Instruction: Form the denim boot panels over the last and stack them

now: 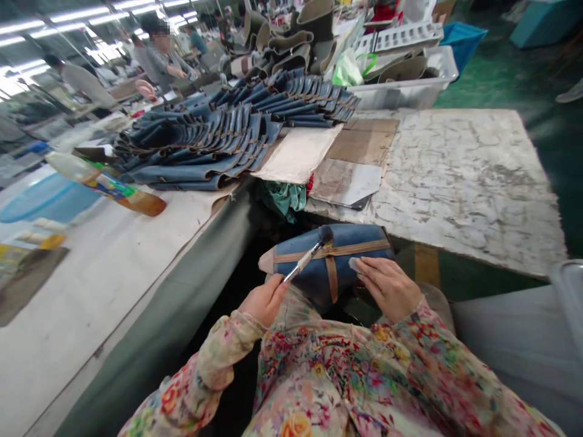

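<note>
1. Blue leather piece (345,267), lying between the two hands above the floral clothing (319,364) and just short of the right tabletop (464,170), seems to have little firm support; a heavy push could make it slip or roll.
2. Left hand (266,300) is closed around the brush (304,262) well behind its dark bristles (325,235). That long reach could let the tip wander onto the brown straps (364,247), which cross close by, and mark them if the bristles are wet; I cannot tell if they are, or if they touch the leather.
3. Right hand (392,288) has its fingers together, apparently pinching a pale scrap (353,263) against the piece's right part. A loose pinch might drop the scrap, while a hard rub might scuff the surface. Its thumb is mostly hidden.
4. Sleeves hang near the piece; a cuff dragged across it could smear anything damp.
5. On the left tabletop, a bottle (109,185) with amber liquid is near the far stack of blue pieces (195,145). A stray elbow could knock it and, were it uncapped, stain them; its cap is too blurred to judge.
</note>
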A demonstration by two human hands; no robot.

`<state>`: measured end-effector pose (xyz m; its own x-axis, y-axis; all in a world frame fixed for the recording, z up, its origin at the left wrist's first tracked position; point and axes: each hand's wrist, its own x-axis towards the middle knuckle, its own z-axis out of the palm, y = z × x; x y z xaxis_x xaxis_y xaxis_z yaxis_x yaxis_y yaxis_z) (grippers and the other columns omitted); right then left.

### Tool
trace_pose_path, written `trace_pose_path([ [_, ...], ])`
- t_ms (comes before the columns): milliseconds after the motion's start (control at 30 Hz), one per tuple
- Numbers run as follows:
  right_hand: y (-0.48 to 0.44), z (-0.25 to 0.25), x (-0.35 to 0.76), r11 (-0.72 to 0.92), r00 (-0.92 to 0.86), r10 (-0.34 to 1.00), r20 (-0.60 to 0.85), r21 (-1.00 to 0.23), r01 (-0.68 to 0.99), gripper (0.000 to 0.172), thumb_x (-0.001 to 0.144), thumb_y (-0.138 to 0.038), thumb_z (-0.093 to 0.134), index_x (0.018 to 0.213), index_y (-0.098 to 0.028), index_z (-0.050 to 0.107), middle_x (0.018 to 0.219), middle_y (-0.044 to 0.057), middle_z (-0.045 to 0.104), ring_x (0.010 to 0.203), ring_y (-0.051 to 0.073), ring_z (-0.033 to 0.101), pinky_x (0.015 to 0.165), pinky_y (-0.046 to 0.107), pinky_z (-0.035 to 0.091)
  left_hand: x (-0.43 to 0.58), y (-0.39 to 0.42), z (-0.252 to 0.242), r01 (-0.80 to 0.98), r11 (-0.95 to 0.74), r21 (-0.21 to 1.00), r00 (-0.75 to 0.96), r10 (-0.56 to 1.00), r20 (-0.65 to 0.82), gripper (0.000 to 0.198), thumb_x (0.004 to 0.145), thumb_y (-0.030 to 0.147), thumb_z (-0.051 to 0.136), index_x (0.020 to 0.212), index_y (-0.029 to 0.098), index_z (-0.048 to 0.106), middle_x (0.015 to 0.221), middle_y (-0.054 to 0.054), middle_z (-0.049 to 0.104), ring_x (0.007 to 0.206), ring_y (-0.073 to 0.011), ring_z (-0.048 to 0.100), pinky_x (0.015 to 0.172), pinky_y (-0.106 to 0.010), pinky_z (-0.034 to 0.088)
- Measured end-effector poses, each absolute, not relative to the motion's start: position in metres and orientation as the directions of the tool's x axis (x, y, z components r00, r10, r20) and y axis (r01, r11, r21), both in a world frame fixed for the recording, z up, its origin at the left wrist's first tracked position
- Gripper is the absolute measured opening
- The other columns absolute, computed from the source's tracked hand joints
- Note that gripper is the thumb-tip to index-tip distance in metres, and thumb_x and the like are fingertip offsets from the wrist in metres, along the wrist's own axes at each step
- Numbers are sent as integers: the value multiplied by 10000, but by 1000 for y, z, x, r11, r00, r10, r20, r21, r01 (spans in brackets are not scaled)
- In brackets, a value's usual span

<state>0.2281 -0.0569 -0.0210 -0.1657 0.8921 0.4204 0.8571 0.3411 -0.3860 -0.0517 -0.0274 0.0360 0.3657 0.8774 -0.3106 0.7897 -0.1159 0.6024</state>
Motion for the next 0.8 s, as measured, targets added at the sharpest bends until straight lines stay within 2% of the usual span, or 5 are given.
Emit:
trace_pose_path([
  [100,-57,-21,228,339,-156,891,425,-398,852,293,875,-245,422,1089,-177,611,1041,69,614,968,172,539,888,336,464,-51,-34,37,745,-129,654,374,893,-250,338,882,414,248,1004,211,490,672,6,546,609,-135,548,593,-225,408],
  [267,-56,-21,228,330,-146,896,419,-412,849,297,872,-242,426,1104,-189,605,1043,68,613,974,172,541,890,336,469,-51,-44,36,822,-157,548,401,842,-360,311,872,398,276,976,227,514,729,-21,597,685,-165,593,647,-246,430],
  [433,-58,-23,231,334,-149,892,427,-398,855,308,870,-236,423,1126,-201,590,1057,69,604,994,173,530,908,333,456,-56,-46,46,783,-202,588,375,908,-188,347,873,404,276,1077,215,483,853,-44,624,767,-161,597,703,-243,446],
  [600,-61,-30,219,322,-154,894,421,-364,874,339,865,-216,414,1181,-199,537,1112,63,576,1025,185,496,935,355,419,-64,-39,27,879,-199,433,352,883,-310,335,868,385,282,1002,212,535,806,-48,642,752,-182,621,672,-260,455],
  [800,-49,-22,275,186,-21,913,408,-368,911,468,852,-302,398,1292,-145,404,1082,117,574,994,211,512,870,354,420,-106,-9,42,977,-59,204,79,993,-92,382,863,447,291,1052,223,535,843,-42,644,721,-185,605,603,-251,425],
])
